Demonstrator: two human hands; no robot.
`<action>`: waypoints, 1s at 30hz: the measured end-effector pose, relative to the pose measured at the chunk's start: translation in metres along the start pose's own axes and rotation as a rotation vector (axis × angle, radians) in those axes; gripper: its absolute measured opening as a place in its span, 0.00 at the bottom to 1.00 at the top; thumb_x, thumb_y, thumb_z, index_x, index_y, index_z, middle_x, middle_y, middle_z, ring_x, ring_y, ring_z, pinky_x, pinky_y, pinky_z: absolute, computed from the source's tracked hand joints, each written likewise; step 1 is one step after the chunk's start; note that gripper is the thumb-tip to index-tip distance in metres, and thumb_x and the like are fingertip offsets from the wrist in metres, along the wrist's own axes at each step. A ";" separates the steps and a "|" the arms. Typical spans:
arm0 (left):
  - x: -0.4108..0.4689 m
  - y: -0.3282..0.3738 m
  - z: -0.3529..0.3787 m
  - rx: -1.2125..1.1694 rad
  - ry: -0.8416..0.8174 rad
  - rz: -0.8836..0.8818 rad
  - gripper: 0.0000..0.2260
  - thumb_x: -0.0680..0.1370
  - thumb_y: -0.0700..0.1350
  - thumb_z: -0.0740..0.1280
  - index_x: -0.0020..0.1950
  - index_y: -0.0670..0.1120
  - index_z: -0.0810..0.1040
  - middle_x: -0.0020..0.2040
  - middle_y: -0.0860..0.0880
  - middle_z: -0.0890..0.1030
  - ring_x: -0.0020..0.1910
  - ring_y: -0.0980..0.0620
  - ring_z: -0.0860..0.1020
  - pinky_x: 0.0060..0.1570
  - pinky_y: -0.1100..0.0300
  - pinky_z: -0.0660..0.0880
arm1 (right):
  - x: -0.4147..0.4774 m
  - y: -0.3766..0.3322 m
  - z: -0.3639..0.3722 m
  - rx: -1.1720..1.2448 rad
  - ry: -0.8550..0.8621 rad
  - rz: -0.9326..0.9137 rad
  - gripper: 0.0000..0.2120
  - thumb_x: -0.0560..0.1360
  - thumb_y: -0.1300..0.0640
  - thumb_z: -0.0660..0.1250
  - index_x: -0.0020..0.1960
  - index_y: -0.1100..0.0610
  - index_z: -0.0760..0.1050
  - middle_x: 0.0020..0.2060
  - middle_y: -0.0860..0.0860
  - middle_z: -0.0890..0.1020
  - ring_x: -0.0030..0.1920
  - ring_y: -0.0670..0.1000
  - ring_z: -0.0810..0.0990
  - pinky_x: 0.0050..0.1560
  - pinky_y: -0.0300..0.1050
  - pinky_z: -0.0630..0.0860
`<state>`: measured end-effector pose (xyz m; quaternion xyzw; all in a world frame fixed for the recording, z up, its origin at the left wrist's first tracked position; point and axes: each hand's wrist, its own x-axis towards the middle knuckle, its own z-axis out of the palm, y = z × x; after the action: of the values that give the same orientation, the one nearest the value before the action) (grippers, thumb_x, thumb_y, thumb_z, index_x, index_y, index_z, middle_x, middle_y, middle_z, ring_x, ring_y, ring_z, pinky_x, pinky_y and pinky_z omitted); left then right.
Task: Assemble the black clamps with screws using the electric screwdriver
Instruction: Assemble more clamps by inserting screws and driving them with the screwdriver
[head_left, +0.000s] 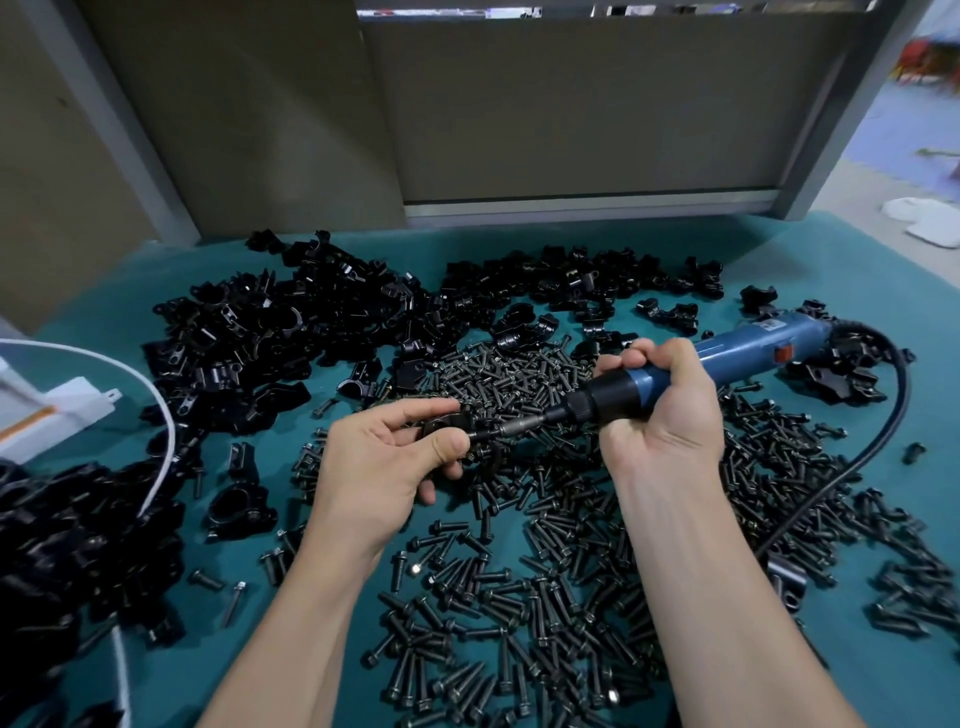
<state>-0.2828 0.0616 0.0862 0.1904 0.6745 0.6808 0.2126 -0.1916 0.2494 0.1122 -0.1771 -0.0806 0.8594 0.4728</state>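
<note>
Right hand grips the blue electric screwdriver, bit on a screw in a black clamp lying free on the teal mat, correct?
No: the head view shows the black clamp pinched in the left hand, not lying free. The right hand does grip the blue electric screwdriver.

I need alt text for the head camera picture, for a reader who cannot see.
The right hand presses a blue electric screwdriver onto a screw in a black clamp that the left hand pinches. Heaps of loose screws and black clamps cover the teal table.

Assembly workshop: heaped clamps (270, 332), screws (519, 623), teal bench (779, 260)
</note>
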 end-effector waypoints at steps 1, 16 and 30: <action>-0.001 0.001 0.001 -0.008 0.009 -0.001 0.16 0.64 0.50 0.79 0.51 0.59 0.88 0.34 0.41 0.85 0.27 0.49 0.75 0.23 0.64 0.70 | 0.000 0.000 0.000 0.001 -0.003 0.002 0.14 0.75 0.74 0.59 0.55 0.58 0.68 0.34 0.52 0.74 0.30 0.48 0.73 0.36 0.44 0.76; 0.004 -0.007 -0.006 0.147 0.206 0.067 0.07 0.75 0.49 0.78 0.46 0.64 0.87 0.32 0.49 0.84 0.29 0.54 0.78 0.33 0.59 0.76 | -0.002 -0.007 0.002 -0.144 0.012 -0.048 0.20 0.74 0.76 0.62 0.59 0.56 0.70 0.37 0.55 0.77 0.30 0.50 0.75 0.37 0.46 0.77; -0.009 -0.004 0.005 0.497 0.140 0.347 0.11 0.74 0.54 0.72 0.55 0.65 0.85 0.54 0.66 0.81 0.59 0.62 0.77 0.62 0.60 0.73 | -0.041 0.008 0.009 -0.913 -0.216 0.348 0.18 0.73 0.70 0.70 0.60 0.59 0.71 0.34 0.54 0.81 0.30 0.50 0.79 0.34 0.45 0.81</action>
<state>-0.2722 0.0613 0.0828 0.3016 0.7907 0.5327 -0.0067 -0.1811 0.2105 0.1275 -0.2867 -0.4662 0.8160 0.1859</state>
